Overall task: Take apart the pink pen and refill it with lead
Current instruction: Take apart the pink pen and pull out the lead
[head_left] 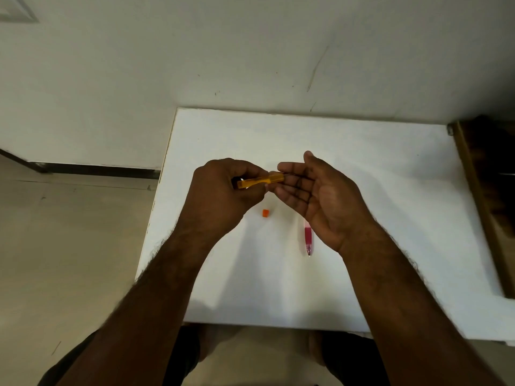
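Our left hand pinches the orange lead case, tilted toward our right hand, cupped palm-up with relaxed fingers above the pink pen.

An orange translucent lead case is held level above the white bench, gripped in the curled fingers of the left hand. Its right end is met by the right hand, palm turned up, fingers loosely bent. A small orange cap and the pink pen are seen lying on the bench below, well apart.
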